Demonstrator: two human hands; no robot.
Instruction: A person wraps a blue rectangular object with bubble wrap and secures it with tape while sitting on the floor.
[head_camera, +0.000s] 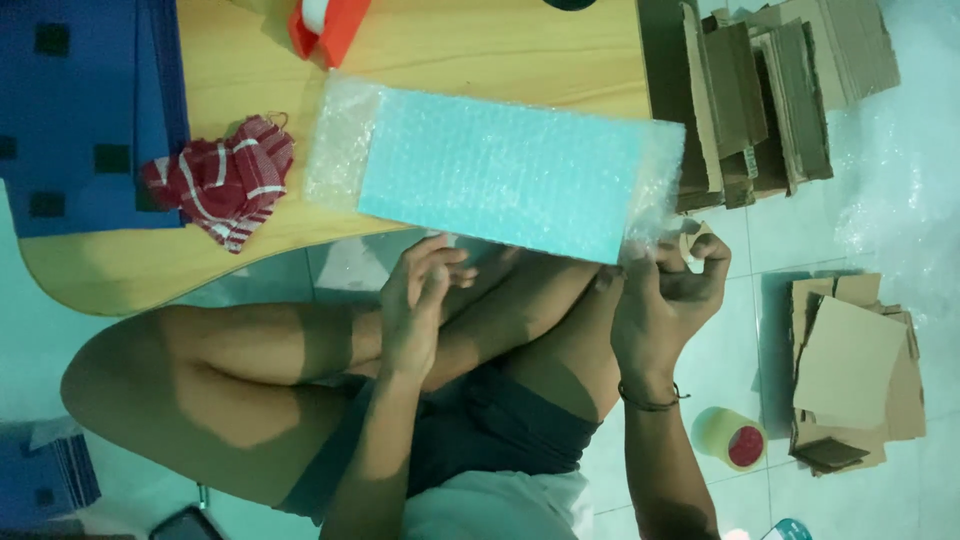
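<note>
The parcel (500, 175), a flat teal slab wrapped in bubble wrap, lies across the near edge of the wooden table (480, 45), its long side running from 9 to 3 o'clock and tilted slightly down toward 3. Loose wrap sticks out past both short ends.

The right hand (668, 295) sits at the parcel's 4 o'clock corner. Its forearm rises from 6 o'clock, wrist bent a little back, a dark band around it. The fingers curl in toward the palm and pinch the loose wrap at that corner between thumb and fingertips, so this hand grips the wrap.

The left hand (422, 300) hovers just below the parcel's near edge, at about 7 o'clock from its centre. Its forearm comes up from 6 o'clock over the crossed legs. The fingers are half bent and spread, tips close to the edge; whether they touch the wrap I cannot tell, and they hold nothing that shows.

At 9 o'clock from the parcel lies a red striped cloth (228, 180), with blue sheets (80, 110) beyond it. A red dispenser (325, 25) stands at 11 o'clock. Cardboard stacks (770, 90) lie at 2 o'clock and more cardboard (850, 370) at 4 o'clock on the floor, with a tape roll (730, 437) at 5 o'clock near the right elbow.
</note>
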